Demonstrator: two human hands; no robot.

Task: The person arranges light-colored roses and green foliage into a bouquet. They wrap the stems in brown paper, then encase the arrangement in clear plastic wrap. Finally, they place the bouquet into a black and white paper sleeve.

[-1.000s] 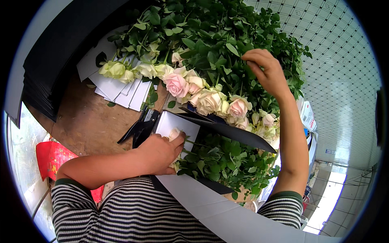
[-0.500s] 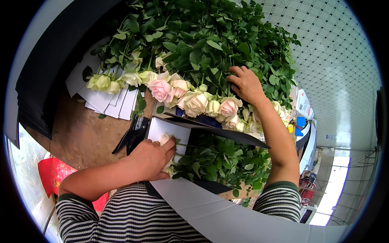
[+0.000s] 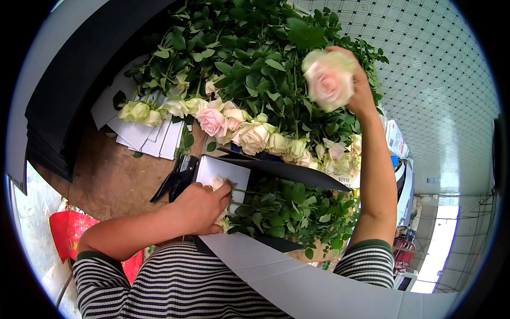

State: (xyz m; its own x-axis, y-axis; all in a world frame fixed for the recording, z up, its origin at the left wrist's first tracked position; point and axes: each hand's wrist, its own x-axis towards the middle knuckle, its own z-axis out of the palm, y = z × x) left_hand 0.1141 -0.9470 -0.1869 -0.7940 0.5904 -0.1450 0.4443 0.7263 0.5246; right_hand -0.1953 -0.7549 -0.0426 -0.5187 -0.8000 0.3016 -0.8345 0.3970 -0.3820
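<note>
In my right hand (image 3: 357,80) is a pale pink rose (image 3: 329,81), lifted over the heap of leafy stems; its bloom is blurred by motion and partly covers my fingers. Low at the centre, my left hand (image 3: 204,206) curls over cream roses (image 3: 223,219) against a white card (image 3: 220,171). Their leafy stems (image 3: 297,210) run rightward between a black sheet (image 3: 297,173) and a curved grey-white sheet (image 3: 297,271). Beyond lies a row of cream and pink roses (image 3: 252,135), blooms toward me, under a thick mass of green foliage (image 3: 255,58).
White cards (image 3: 141,133) lie on the brown tabletop (image 3: 114,170) at left. A black tool (image 3: 175,178) rests beside my left hand. Black sheets (image 3: 64,101) stack along the left edge. A red sheet (image 3: 71,231) hangs at lower left. A white package (image 3: 396,139) stands at right.
My right hand has taken a pale pink rose from the row and raised it up and to the right. My left hand stays on the cream roses.
</note>
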